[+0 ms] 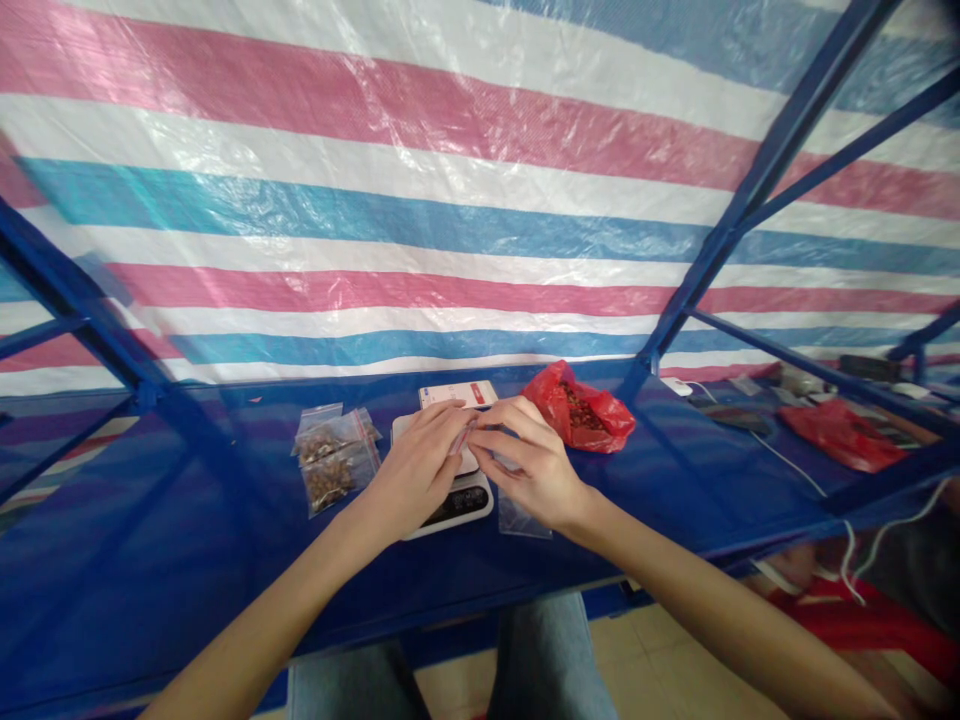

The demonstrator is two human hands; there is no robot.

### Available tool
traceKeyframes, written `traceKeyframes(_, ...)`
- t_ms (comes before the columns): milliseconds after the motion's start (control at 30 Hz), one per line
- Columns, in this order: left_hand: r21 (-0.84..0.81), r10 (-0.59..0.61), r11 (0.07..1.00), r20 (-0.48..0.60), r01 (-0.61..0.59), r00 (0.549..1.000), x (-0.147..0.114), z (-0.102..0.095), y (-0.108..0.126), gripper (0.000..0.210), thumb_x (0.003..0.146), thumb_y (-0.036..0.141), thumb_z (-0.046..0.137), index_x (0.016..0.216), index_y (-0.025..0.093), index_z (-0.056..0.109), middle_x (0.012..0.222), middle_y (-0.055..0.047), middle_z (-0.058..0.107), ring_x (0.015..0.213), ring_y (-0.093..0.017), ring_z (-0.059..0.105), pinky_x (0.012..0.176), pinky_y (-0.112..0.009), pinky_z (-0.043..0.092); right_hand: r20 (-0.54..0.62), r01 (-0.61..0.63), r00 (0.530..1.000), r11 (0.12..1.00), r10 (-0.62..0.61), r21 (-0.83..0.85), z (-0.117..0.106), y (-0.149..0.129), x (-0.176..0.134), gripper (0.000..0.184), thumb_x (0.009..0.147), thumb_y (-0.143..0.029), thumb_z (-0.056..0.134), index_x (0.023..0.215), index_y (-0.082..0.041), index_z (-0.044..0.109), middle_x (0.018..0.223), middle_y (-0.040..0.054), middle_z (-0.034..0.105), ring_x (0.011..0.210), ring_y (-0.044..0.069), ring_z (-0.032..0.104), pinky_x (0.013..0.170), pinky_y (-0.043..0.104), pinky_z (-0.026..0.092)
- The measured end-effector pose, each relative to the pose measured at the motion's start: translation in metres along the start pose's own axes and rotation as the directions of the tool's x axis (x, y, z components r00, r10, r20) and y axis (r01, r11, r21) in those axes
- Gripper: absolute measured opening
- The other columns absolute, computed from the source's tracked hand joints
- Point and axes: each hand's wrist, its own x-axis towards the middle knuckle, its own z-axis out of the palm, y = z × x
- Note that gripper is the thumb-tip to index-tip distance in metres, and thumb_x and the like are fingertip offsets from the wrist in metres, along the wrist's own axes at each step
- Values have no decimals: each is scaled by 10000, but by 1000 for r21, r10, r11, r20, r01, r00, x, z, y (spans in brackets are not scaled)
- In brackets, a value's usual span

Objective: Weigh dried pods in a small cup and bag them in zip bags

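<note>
Above a white digital scale point(480, 500) with a dark display, both hands come together at a small clear zip bag point(464, 436). The fingers of my left hand point(421, 468) are closed on one side of its edge. Pinching the other side is my right hand point(536, 462). My fingers hide most of this bag, so its contents cannot be made out. Flat clear bags point(525, 520) lie under my right hand. To the left, several zip bags point(330, 478) hold small brown pieces. An open red plastic bag point(559, 392) with dark reddish-brown pieces sits at the right.
Behind the scale lies a white card or box point(480, 392) with red print. The blue table point(225, 580) has blue metal posts point(694, 270) and a striped plastic sheet point(420, 230) behind it. Farther right are another red bag point(840, 435) and a white cable point(795, 470).
</note>
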Motion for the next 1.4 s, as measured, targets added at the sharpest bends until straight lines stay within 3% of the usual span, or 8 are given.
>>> traceKeyframes(267, 139, 75, 986, 129, -93, 989, 10, -22, -1, 310, 1025, 150, 428, 1274, 195, 607, 1309, -123, 692, 1306, -260, 593, 1134, -493, 486, 196, 117, 973, 993, -120, 23, -8, -5, 8, 335, 979, -77, 533, 1265, -220, 634, 1206, 112, 739, 1124, 242, 702, 984, 415, 592)
traceKeyframes(500, 351, 48, 928, 232, -129, 971, 9, -22, 5, 226, 901, 68, 518, 1081, 174, 604, 1100, -129, 677, 1120, -302, 614, 1041, -483, 506, 509, 186, 855, 974, -98, -126, -7, -15, 12, 298, 963, -77, 538, 1241, -128, 634, 1203, 152, 730, 1166, 275, 668, 1010, 413, 555)
traceKeyframes(733, 167, 43, 981, 302, -97, 952, 3, -23, -3, 291, 854, 73, 564, 1099, 230, 552, 1113, -76, 676, 1139, -264, 622, 1033, -427, 503, 565, 242, 814, 964, -139, -112, -5, -17, 11, 357, 1041, -141, 517, 1393, -137, 575, 1286, 116, 739, 1227, 252, 642, 947, 377, 528)
traceKeyframes(1033, 324, 60, 928, 360, -185, 931, 5, -7, -9, 261, 850, 96, 589, 1093, 190, 591, 1079, -102, 698, 1083, -285, 643, 1048, -438, 483, 635, 221, 766, 968, -99, -115, 15, -11, 4, 299, 1009, -151, 588, 1303, -118, 637, 1260, 132, 739, 1272, 287, 618, 1114, 441, 469)
traceKeyframes(1167, 309, 23, 940, 374, -148, 927, 6, -13, -20, 205, 869, 111, 591, 1047, 212, 576, 1027, -65, 700, 1023, -257, 659, 964, -404, 494, 590, 181, 795, 983, -138, -15, 12, -3, 8, 318, 1026, -141, 549, 1333, -140, 631, 1288, 120, 734, 1297, 271, 610, 1084, 429, 489)
traceKeyframes(1267, 389, -27, 915, 329, -109, 944, 8, -21, -30, 120, 940, 150, 526, 1031, 208, 579, 973, -69, 693, 980, -259, 668, 888, -402, 492, 401, 116, 903, 985, -157, 125, 5, 15, 10, 331, 1015, -77, 492, 1281, -162, 671, 1272, 110, 745, 1246, 231, 651, 1041, 393, 517)
traceKeyframes(1333, 458, -64, 886, 281, -75, 958, 6, -28, -42, 142, 980, 181, 474, 1048, 199, 598, 962, -77, 698, 957, -267, 674, 873, -413, 490, 243, -12, 970, 987, -27, 158, -1, 37, 7, 337, 1006, -57, 483, 1207, -201, 712, 1197, 90, 761, 1152, 210, 688, 990, 381, 538)
traceKeyframes(1400, 508, -98, 861, 245, -41, 965, 1, -35, -58, 175, 992, 214, 465, 1076, 196, 618, 982, -85, 711, 963, -278, 682, 889, -424, 491, 143, -177, 977, 974, 157, 141, -6, 61, 2, 294, 997, -69, 525, 1124, -219, 743, 1091, 74, 764, 1038, 206, 702, 927, 375, 550)
